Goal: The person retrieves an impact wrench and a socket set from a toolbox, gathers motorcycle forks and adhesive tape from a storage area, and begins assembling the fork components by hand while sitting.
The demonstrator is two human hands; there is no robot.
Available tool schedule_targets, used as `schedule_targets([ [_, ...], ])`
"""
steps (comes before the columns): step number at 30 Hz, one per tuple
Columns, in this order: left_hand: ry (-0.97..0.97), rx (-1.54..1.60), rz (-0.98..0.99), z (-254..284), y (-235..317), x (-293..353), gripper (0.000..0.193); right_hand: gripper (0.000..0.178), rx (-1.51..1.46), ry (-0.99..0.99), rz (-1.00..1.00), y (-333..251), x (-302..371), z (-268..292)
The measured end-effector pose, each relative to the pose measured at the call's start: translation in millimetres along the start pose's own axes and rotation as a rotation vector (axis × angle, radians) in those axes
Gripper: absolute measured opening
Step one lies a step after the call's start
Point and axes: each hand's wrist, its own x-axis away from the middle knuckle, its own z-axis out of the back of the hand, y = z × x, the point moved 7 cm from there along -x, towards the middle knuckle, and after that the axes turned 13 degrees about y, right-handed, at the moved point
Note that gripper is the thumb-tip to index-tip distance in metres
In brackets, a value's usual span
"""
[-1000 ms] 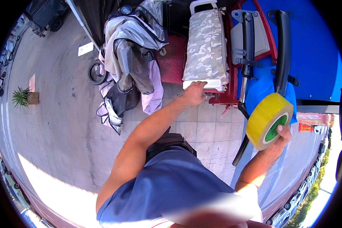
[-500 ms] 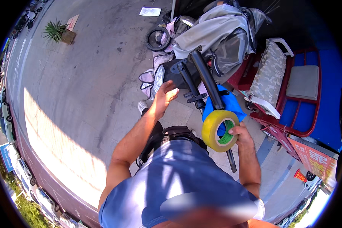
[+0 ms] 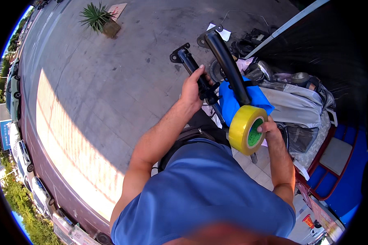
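Observation:
Two black shock absorber legs (image 3: pixel 225 61) with flat mounting ends point up and away in front of me. Around the left shock absorber leg (image 3: pixel 187 59) are wrapped the fingers of my left hand (image 3: pixel 191 92), just above its side bracket. A wide roll of yellow clear tape (image 3: pixel 242 130) with a green inner core hangs in my right hand (image 3: pixel 272 130), thumb inside the core. The roll covers the lower part of the right leg. Blue sheet material (image 3: pixel 259 99) sits around the lower part of the legs, its extent partly hidden by the tape.
Grey covers and bags (image 3: pixel 292 101) are heaped to the right, near a red and blue cargo tricycle (image 3: pixel 349 163). A tyre (image 3: pixel 216 70) lies partly hidden behind the legs. A slanting pole (image 3: pixel 286 29) stands far right; a potted plant (image 3: pixel 110 29) is far left.
My left hand was raised and open beside the legs; now it grips the left one. The view has turned right, and the roll remains in my right hand.

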Motion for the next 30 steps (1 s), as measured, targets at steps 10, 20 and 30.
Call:
schedule_targets([
  [10, -0.080, -0.560, -1.091, -122, 374, -223, 0.061, 0.085, -0.010, -0.014, -0.024, -197, -272, -98],
  [20, -0.586, -1.125, -0.438, -381, 424, -509, 0.057, 0.089, -0.074, 0.237, 0.017, -360, -479, -73],
  [30, -0.679, -2.193, -0.457, -651, 350, -730, 0.057, 0.077, -0.234, 0.731, 0.028, -494, -633, -10],
])
